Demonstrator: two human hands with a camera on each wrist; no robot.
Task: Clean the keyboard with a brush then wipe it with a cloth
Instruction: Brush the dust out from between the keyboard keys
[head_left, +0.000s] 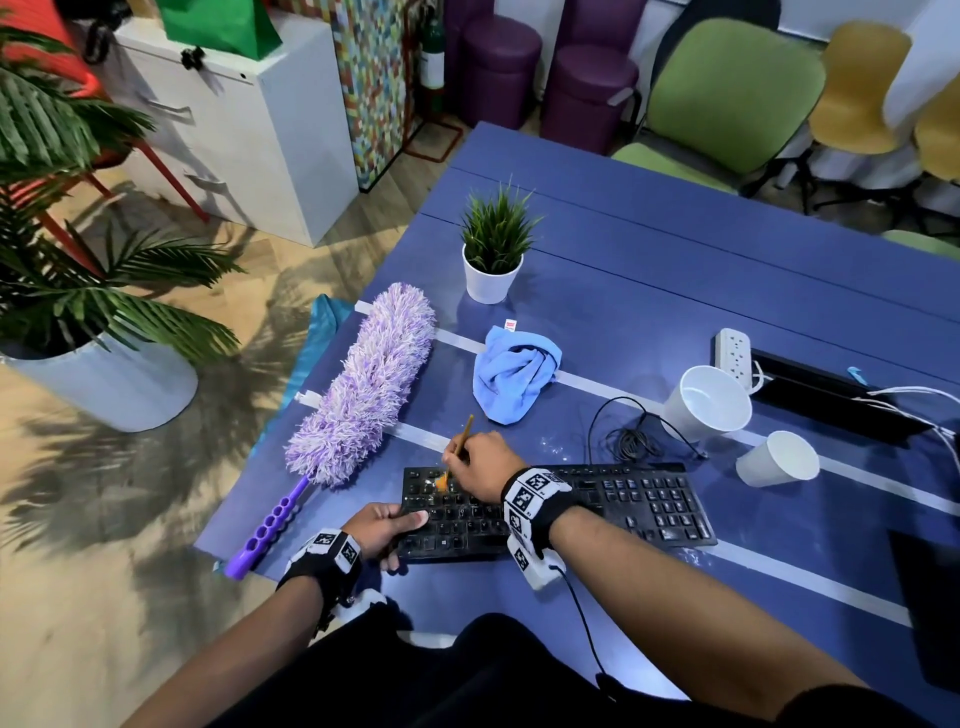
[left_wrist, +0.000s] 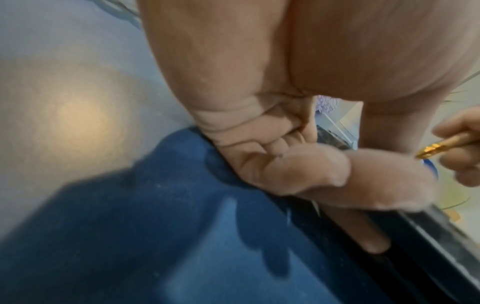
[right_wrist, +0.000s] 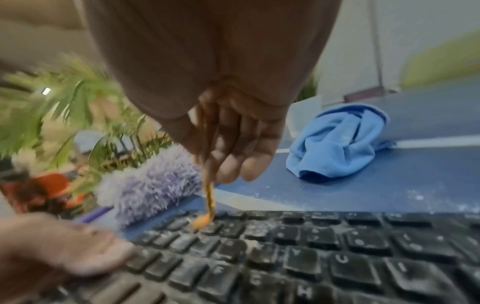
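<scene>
A dusty black keyboard (head_left: 623, 506) (right_wrist: 324, 257) lies at the near edge of the blue table (head_left: 675, 270). My right hand (head_left: 480, 467) (right_wrist: 233, 156) pinches a thin wooden brush (head_left: 464, 436) (right_wrist: 209, 197); its orange bristles (head_left: 441, 480) (right_wrist: 201, 223) touch the upper left keys. My left hand (head_left: 384, 527) (left_wrist: 298, 164) grips the keyboard's left end, thumb on top of the keys and fingers under the front edge. A crumpled blue cloth (head_left: 514, 376) (right_wrist: 337, 142) lies on the table beyond the keyboard.
A purple fluffy duster (head_left: 363, 384) lies left of the keyboard. A small potted plant (head_left: 493, 249) stands behind the cloth. Two white paper cups (head_left: 709, 397) (head_left: 777, 460), a power strip (head_left: 733, 353) and cables sit to the right. White dust specks dot the table.
</scene>
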